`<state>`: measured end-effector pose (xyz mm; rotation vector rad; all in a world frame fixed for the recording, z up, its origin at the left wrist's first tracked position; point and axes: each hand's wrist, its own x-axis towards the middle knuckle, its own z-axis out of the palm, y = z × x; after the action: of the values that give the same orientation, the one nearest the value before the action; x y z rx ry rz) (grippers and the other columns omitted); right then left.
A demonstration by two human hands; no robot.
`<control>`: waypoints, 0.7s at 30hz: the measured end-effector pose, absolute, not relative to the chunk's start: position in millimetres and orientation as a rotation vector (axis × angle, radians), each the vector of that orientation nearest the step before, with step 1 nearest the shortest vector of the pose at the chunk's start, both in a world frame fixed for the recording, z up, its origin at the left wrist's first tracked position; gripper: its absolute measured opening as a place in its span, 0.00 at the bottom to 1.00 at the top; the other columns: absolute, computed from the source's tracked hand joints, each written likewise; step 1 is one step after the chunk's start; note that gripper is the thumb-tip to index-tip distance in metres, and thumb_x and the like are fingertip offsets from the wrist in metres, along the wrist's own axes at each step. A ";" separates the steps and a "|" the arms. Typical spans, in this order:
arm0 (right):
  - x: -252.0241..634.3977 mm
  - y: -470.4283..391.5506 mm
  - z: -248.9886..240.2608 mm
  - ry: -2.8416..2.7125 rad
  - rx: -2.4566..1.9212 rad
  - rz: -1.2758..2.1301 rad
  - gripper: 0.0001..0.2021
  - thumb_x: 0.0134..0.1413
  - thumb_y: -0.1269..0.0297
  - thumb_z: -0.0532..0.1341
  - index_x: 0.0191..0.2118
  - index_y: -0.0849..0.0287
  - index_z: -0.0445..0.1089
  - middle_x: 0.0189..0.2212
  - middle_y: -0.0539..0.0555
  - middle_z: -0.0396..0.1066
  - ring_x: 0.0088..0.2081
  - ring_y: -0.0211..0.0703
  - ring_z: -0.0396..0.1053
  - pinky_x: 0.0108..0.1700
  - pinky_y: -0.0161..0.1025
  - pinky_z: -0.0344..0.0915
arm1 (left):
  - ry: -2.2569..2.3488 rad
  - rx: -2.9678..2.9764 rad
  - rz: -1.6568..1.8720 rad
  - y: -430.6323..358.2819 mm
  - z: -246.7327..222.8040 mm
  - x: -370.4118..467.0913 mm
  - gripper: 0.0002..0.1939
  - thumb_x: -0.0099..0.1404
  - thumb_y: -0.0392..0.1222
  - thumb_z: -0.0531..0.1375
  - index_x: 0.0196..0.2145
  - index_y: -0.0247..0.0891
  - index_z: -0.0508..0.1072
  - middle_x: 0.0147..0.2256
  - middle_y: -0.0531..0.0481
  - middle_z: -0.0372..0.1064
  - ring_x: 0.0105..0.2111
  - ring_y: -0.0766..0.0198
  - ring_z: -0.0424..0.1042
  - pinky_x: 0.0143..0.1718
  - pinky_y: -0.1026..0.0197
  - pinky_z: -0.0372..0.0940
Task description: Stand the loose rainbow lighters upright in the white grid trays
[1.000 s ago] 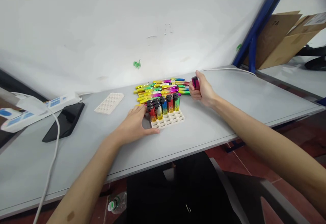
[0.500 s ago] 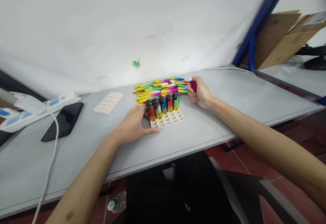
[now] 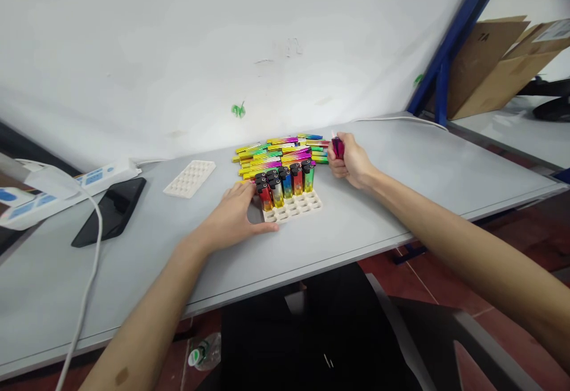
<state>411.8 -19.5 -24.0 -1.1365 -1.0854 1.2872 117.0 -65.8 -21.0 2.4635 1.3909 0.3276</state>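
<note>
Clasping a glossy, apparently plastic magenta lighter [image 3: 338, 148]: right hand [image 3: 351, 164].

"7A" on cardboard box [image 3: 485, 67]; print on white label [image 3: 553, 31] illegible

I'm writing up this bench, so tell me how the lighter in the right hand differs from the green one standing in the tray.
The held lighter is purple-pink; the green lighter is mostly green. The right hand grips the held lighter and hides part of it; the green lighter stands in the tray, mostly in view. Both look shiny.
</note>
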 end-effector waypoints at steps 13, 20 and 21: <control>411.6 -53.4 -3.6 -1.506 -0.929 0.708 0.15 0.60 0.48 0.65 0.34 0.56 0.71 0.27 0.49 0.69 0.29 0.38 0.67 0.34 0.39 0.67 | 1.399 2.464 0.320 -65.9 -23.2 116.4 0.36 0.54 0.69 0.65 0.49 0.39 0.67 0.52 0.40 0.67 0.54 0.42 0.64 0.56 0.44 0.61; 377.4 -80.2 -1.1 -1.818 -0.862 0.546 0.15 0.58 0.62 0.69 0.49 0.54 0.68 0.39 0.51 0.76 0.34 0.42 0.75 0.39 0.43 0.73 | 1.378 2.483 0.351 -65.8 -22.7 118.0 0.36 0.54 0.69 0.65 0.49 0.39 0.67 0.51 0.41 0.67 0.52 0.43 0.65 0.54 0.44 0.61; 372.7 -81.0 -4.2 -1.880 -0.886 0.482 0.16 0.58 0.64 0.69 0.50 0.54 0.67 0.40 0.52 0.76 0.34 0.42 0.75 0.39 0.43 0.74 | 1.375 2.485 0.349 -65.7 -22.6 118.1 0.36 0.54 0.69 0.65 0.50 0.39 0.67 0.51 0.41 0.67 0.52 0.43 0.65 0.54 0.44 0.61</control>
<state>372.7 -81.0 -4.2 -0.8861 -1.8798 0.4817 118.1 -65.7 -22.6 2.4846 1.3754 0.3492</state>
